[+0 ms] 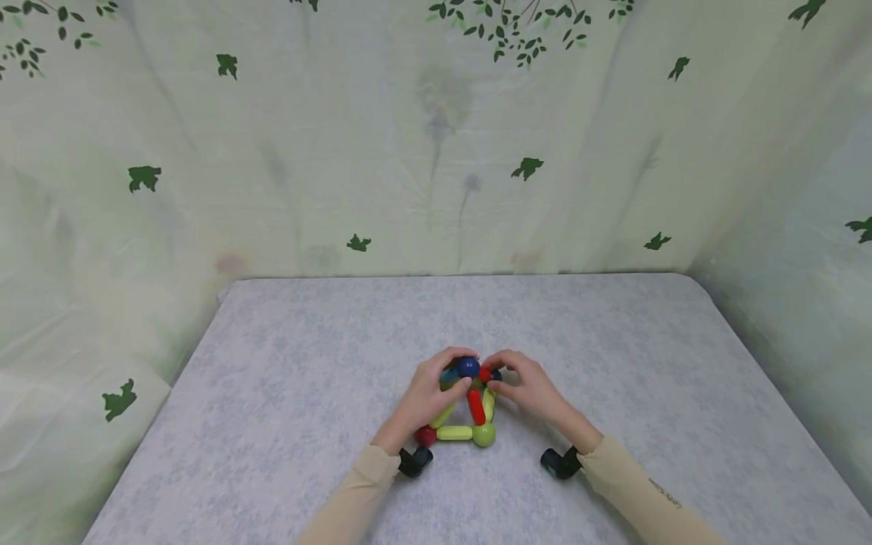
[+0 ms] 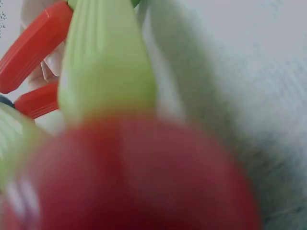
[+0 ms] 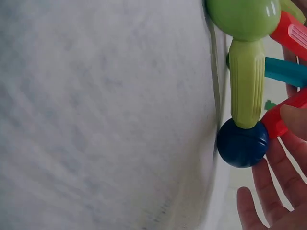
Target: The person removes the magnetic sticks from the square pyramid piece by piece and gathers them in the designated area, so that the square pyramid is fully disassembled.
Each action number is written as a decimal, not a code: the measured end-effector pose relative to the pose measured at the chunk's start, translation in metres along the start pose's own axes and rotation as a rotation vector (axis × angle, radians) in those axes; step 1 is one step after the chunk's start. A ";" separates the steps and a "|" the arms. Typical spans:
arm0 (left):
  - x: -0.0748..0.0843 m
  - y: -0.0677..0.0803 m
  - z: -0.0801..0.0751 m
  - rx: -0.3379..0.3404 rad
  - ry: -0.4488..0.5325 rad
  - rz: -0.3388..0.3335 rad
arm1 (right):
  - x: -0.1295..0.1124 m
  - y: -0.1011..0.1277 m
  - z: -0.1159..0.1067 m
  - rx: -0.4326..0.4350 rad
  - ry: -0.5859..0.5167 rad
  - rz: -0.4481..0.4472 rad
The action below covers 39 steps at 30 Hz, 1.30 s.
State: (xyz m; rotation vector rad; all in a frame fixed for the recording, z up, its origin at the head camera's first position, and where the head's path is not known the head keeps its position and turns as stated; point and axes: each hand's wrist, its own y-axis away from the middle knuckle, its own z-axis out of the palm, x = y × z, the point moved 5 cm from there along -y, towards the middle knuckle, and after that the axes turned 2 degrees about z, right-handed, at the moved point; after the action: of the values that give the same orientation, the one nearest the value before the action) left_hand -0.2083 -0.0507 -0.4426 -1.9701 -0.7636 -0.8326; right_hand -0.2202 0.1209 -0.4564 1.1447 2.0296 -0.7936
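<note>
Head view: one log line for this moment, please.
left hand: grips blue ball | right hand: pinches red rod | rod-and-ball frame: on grey table

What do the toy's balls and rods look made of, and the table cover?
Balls: likely glossy hard plastic, with sharp highlights. Rods: probably moulded plastic, satin, ribbed lengthwise. Table cover: matte mottled grey, perhaps cloth or vinyl; unclear.
</note>
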 end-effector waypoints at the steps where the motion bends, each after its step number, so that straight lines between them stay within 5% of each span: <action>1: 0.000 0.000 0.000 -0.005 0.003 -0.002 | -0.001 0.001 0.000 0.003 0.009 -0.002; 8: 0.002 0.000 0.003 -0.043 0.053 -0.018 | -0.003 0.009 0.002 0.001 0.008 -0.001; 18: 0.009 0.001 0.003 -0.045 -0.043 -0.025 | -0.005 0.010 0.007 -0.047 -0.047 -0.005; 39: 0.022 -0.004 0.006 -0.054 -0.004 0.088 | -0.012 0.034 0.014 0.065 -0.015 0.130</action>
State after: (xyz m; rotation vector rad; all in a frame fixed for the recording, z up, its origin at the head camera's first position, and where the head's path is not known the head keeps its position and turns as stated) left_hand -0.1968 -0.0388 -0.4261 -2.0387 -0.6577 -0.8043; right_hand -0.1814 0.1191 -0.4617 1.2891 1.9082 -0.8051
